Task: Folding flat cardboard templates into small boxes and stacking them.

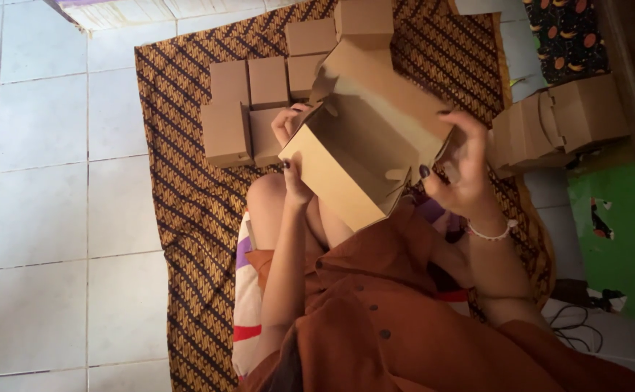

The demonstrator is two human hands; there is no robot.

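Seen from above, the left hand [292,156] pinches the left wall and the right hand [462,163] grips the right end of a half-folded plain brown cardboard box [364,156], held open over the lap. It seems mid-assembly; the raised lid flap looks ready for tucking. Beyond, finished matte brown cardboard cubes [259,101] stand on a brown patterned woven cloth [186,210] over white floor tiles [41,181].

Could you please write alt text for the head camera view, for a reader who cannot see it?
Seen from above, a seated person's left hand and right hand hold an open brown cardboard box by its sides. Closed cardboard boxes sit ahead on a patterned brown cloth over a white tiled floor.
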